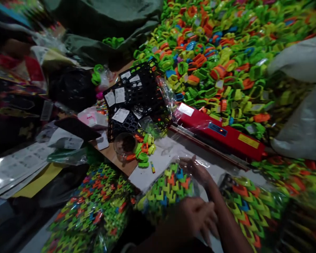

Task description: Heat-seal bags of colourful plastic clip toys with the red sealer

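A clear plastic bag [171, 188] filled with small neon plastic pieces lies on the white sheet in front of me. My right hand [196, 170] reaches into the bag's open top, fingers inside the film. My left hand [197, 216] rests on the near side of the same bag, pressing it flat. A red heat sealer [221, 133] lies just beyond the bag.
A huge heap of green, orange and blue plastic pieces [226, 52] covers the far right. A black plastic basket [137, 102] with paper labels stands at centre. Filled bags lie at lower left [94, 211] and lower right [250, 207]. A small round cup [124, 144] sits on the wooden board.
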`<state>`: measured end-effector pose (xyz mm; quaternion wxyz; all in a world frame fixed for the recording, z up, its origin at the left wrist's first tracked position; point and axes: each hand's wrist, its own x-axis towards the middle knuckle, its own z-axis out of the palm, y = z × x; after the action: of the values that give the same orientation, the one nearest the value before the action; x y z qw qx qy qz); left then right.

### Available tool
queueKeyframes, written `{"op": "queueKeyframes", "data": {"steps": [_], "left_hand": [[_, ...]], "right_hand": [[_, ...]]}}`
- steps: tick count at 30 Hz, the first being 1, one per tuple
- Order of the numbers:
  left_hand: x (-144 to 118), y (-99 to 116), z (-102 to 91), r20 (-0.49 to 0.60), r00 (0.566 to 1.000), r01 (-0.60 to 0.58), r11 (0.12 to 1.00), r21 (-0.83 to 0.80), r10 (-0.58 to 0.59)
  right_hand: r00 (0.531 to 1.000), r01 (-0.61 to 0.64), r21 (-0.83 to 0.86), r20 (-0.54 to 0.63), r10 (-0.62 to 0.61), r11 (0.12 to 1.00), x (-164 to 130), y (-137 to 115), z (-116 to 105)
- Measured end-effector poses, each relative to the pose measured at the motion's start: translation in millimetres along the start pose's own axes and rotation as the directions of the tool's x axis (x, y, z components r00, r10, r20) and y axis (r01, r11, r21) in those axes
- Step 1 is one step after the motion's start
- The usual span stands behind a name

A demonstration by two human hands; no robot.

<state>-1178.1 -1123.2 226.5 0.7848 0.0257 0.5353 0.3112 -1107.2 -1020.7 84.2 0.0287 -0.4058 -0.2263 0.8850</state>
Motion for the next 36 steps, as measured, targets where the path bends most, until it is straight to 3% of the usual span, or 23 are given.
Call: {"op": "queueKeyframes", "data": {"steps": [2, 3, 4, 7, 8, 9, 11, 13, 15, 18, 20, 23, 25, 26, 27, 28, 29, 31, 32, 34, 36], "left_hand": [[2.2, 21.8, -23.4, -0.202, 0.966, -0.112, 0.965, 0.239, 0.162], [7.8, 33.7, -37.0, -0.322, 0.891, -0.188, 0.906, 0.380, 0.320], [16.9, 45.3, -50.6, -0.376, 0.800, -0.221, 0.811, 0.541, 0.468], [60.0, 73.9, -85.1, -0.410, 0.562, -0.080, 0.540, 0.838, 0.718], [76.2, 80.7, -93.0, -0.426, 0.497, 0.010, 0.486, 0.874, 0.756], [91.4, 86.2, -99.1, -0.429, 0.458, 0.085, 0.442, 0.893, 0.778], [114.6, 94.9, -107.9, -0.411, 0.461, 0.171, 0.376, 0.911, 0.786], [124.6, 103.7, -116.5, -0.374, 0.529, 0.165, 0.340, 0.926, 0.762], [121.1, 116.8, -129.0, -0.361, 0.557, 0.142, 0.343, 0.929, 0.748], [99.5, 148.4, -155.5, -0.419, 0.492, 0.157, 0.395, 0.905, 0.763], [81.7, 173.4, -171.2, -0.498, 0.420, 0.201, 0.457, 0.866, 0.759], [57.5, 196.3, -175.7, -0.593, 0.294, 0.315, 0.509, 0.801, 0.750], [45.0, 191.2, -162.5, -0.491, 0.193, 0.401, 0.388, 0.830, 0.850], [40.9, 182.5, -152.4, -0.373, 0.184, 0.409, 0.274, 0.870, 0.909], [39.1, 171.1, -141.1, -0.235, 0.218, 0.363, 0.145, 0.920, 0.947], [40.3, 158.3, -129.7, -0.095, 0.310, 0.242, 0.019, 0.970, 0.946], [44.9, 145.8, -119.0, 0.042, 0.440, 0.058, -0.075, 0.996, 0.897], [64.1, 127.0, -101.7, 0.287, 0.675, -0.281, -0.123, 0.952, 0.680], [77.6, 122.3, -95.6, 0.367, 0.756, -0.372, -0.106, 0.922, 0.542], [106.8, 122.6, -88.0, 0.419, 0.853, -0.413, -0.088, 0.906, 0.311], [130.5, 131.7, -85.9, 0.410, 0.892, -0.396, -0.106, 0.912, 0.190]], "right_hand": [[0.994, 0.061, 0.061, -0.097, -0.055, 0.996, -5.7, 0.1, -15.6], [0.977, 0.127, 0.087, -0.182, -0.110, 0.988, -11.4, 0.6, -22.3], [0.940, 0.208, 0.084, -0.291, -0.176, 0.974, -18.8, 1.5, -28.0], [0.727, 0.380, -0.108, -0.579, -0.369, 0.919, -45.8, 7.3, -38.6], [0.670, 0.373, -0.187, -0.623, -0.403, 0.909, -54.2, 10.1, -40.0], [0.637, 0.341, -0.257, -0.644, -0.423, 0.904, -61.5, 13.0, -40.7], [0.621, 0.269, -0.358, -0.646, -0.445, 0.894, -71.5, 18.6, -40.5], [0.620, 0.219, -0.417, -0.639, -0.455, 0.882, -76.3, 23.4, -40.0], [0.598, 0.176, -0.436, -0.664, -0.448, 0.882, -78.5, 28.2, -40.5], [0.525, 0.143, -0.428, -0.731, -0.435, 0.892, -82.2, 36.9, -40.3], [0.529, 0.153, -0.378, -0.749, -0.399, 0.913, -85.2, 44.0, -36.7], [0.646, 0.228, -0.188, -0.705, -0.293, 0.955, -86.7, 54.8, -26.1], [0.718, 0.302, -0.062, -0.641, -0.270, 0.951, -84.0, 59.6, -20.5], [0.737, 0.340, -0.035, -0.610, -0.290, 0.940, -81.7, 60.3, -19.6], [0.741, 0.373, -0.044, -0.587, -0.327, 0.927, -79.0, 59.4, -20.6], [0.735, 0.397, -0.088, -0.566, -0.374, 0.913, -76.3, 56.5, -23.4], [0.724, 0.412, -0.157, -0.542, -0.427, 0.897, -73.6, 51.5, -28.1], [0.718, 0.401, -0.333, -0.463, -0.519, 0.853, -69.0, 35.5, -41.4], [0.730, 0.378, -0.426, -0.409, -0.548, 0.822, -67.1, 25.3, -49.3], [0.779, 0.317, -0.581, -0.291, -0.556, 0.749, -64.1, 4.2, -65.5], [0.808, 0.260, -0.670, -0.244, -0.536, 0.696, -62.6, -12.4, -79.5]]}}
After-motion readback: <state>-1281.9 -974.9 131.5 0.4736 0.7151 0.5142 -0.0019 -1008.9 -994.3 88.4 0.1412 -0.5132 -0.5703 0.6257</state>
